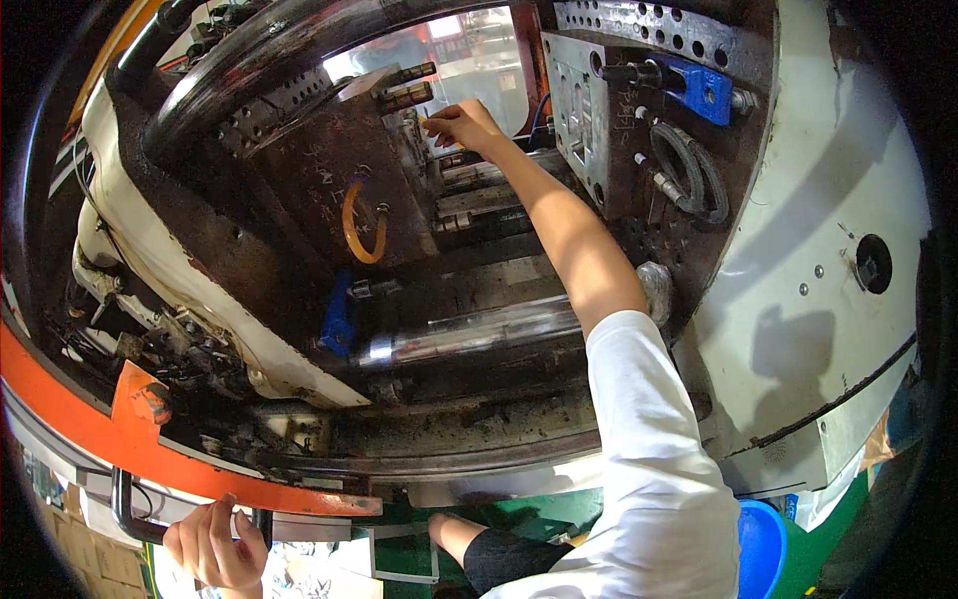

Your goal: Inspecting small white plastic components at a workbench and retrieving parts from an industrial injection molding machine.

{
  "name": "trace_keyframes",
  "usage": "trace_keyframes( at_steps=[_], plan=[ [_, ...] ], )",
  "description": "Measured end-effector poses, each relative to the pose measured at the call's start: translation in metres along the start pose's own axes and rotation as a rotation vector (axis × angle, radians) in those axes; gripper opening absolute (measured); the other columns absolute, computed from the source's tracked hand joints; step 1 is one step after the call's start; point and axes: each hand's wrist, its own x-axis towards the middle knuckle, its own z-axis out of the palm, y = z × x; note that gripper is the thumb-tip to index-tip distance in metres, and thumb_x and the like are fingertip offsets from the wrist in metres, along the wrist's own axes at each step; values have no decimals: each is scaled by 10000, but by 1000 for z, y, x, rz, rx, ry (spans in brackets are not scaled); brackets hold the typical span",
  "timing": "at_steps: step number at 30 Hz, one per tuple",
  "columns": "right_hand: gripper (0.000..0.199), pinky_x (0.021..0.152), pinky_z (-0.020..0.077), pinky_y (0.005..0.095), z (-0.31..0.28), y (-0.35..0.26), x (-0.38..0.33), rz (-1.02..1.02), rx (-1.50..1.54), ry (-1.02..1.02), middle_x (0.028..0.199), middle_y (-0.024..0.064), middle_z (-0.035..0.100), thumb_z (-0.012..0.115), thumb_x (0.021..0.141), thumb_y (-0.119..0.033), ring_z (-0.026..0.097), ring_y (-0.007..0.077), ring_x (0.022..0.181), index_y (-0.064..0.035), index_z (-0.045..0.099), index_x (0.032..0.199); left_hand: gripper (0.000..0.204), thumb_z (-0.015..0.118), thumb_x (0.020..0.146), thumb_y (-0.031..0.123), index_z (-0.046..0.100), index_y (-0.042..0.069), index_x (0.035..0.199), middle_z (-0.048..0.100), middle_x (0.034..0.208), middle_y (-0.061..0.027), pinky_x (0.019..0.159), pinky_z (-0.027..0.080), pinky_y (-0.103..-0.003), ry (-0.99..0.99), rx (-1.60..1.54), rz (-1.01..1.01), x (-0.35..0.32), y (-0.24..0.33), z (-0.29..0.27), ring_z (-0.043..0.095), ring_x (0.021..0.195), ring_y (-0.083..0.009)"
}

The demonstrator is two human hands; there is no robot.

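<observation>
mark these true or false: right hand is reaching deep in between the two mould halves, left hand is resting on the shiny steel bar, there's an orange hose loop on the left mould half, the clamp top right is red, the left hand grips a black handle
1. The right hand reaches in between the mould halves: true.
2. The left hand rests on the shiny steel bar: false, it is down at the lower left, far from the bar.
3. An orange hose loop hangs on the left mould half: true.
4. The clamp at top right is red: false, it is blue.
5. The left hand grips a black handle: true.
</observation>
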Motion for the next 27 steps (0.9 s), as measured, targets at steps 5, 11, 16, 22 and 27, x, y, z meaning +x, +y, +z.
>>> trace_keyframes(
  at_steps=[5,11,16,22,27],
  plan=[
    [332,659,540,292,1,8,12,37,72,24,895,90,697,675,915,-271,651,154,707,25,684,1066,134,581,892,68,664,-26,940,644,775,-108,727,406,-384,-9,-8,-24,-1,2,-1,606,691,-259],
    [361,652,586,291,6,1,5,20,27,78,876,122,722,784,813,-237,704,165,658,57,705,1007,130,589,884,62,664,-28,940,647,781,-111,724,410,-384,-35,-9,-21,-3,0,-5,609,697,-255],
    [351,626,575,297,2,7,5,-11,63,71,803,119,719,777,820,-240,701,165,651,62,709,985,130,593,881,60,664,-32,940,648,781,-111,723,410,-382,1,-1,3,0,1,-2,611,697,-256],
    [297,594,564,292,11,3,4,-51,10,82,758,114,710,766,830,-216,682,165,606,59,719,933,133,587,887,61,663,-36,935,652,783,-111,720,407,-381,-22,-1,-8,0,1,-3,615,698,-252],
    [282,603,550,317,11,13,-1,-75,25,168,754,115,712,752,841,-210,673,176,625,54,725,935,145,570,899,69,665,-33,936,653,767,-102,714,398,-381,9,-20,-1,0,1,2,615,686,-243]
  ],
)
